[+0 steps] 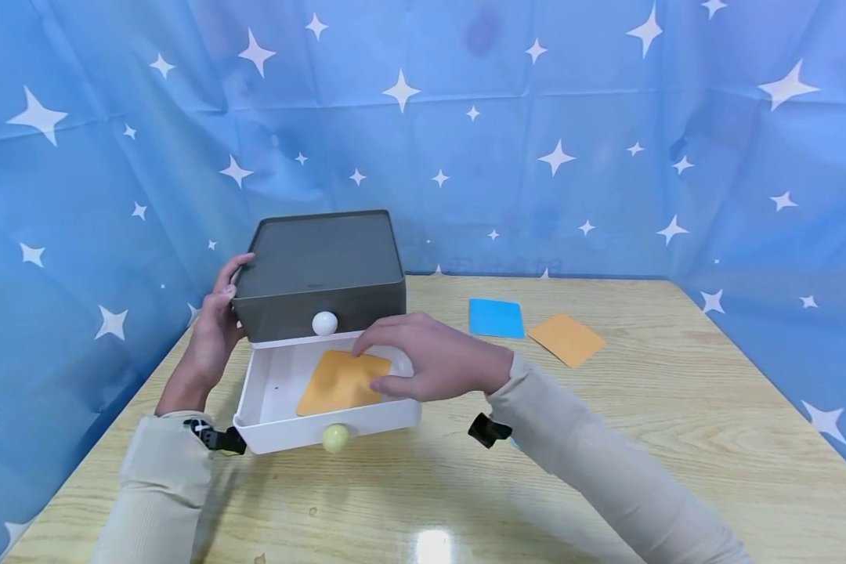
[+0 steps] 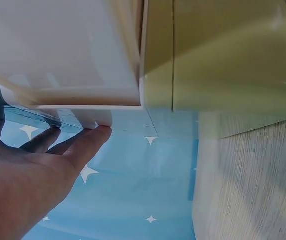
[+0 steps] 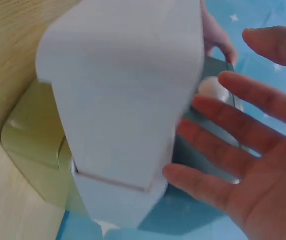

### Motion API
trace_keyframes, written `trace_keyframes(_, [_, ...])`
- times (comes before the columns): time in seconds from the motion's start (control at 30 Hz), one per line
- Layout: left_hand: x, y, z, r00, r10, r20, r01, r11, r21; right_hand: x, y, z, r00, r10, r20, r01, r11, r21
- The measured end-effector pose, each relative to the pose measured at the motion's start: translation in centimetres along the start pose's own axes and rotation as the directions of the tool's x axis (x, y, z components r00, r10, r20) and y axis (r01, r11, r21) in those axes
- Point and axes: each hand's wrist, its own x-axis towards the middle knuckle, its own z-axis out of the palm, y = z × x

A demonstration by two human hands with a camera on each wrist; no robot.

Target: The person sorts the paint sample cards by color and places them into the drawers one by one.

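A small drawer box with a dark grey top and a white knob stands at the left of the table. Its lower white drawer, which has a pale yellow-green knob, is pulled out. An orange square sheet lies inside the drawer. My left hand rests against the box's left side, its fingers fairly straight in the left wrist view. Over the drawer's right side hovers my right hand, fingers spread and holding nothing. An olive lower tier shows in both wrist views.
A blue square sheet and another orange sheet lie on the wooden table, right of the box. A bit of blue shows by the right wrist, mostly hidden. A blue star-patterned curtain hangs behind and at both sides.
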Motion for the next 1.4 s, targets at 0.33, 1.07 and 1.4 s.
trace_keyframes(0.33, [0.0,-0.1,-0.2,1.000,0.002,0.002,-0.002,1.000,0.009,-4.5,3.9,-3.4,0.985,0.113,-0.129,-0.103,0.991,0.083])
trace_keyframes(1.07, [0.1,-0.1,-0.2,1.000,0.006,-0.012,-0.006,1.000,0.013,-16.5,22.3,-0.4,0.651,0.759,-0.001,-0.757,0.650,-0.071])
trace_keyframes(1.4, [0.1,-0.1,-0.3,1.000,0.009,-0.010,-0.009,1.000,0.019,-17.1,23.5,-0.2,0.579,0.815,0.001,-0.814,0.578,-0.062])
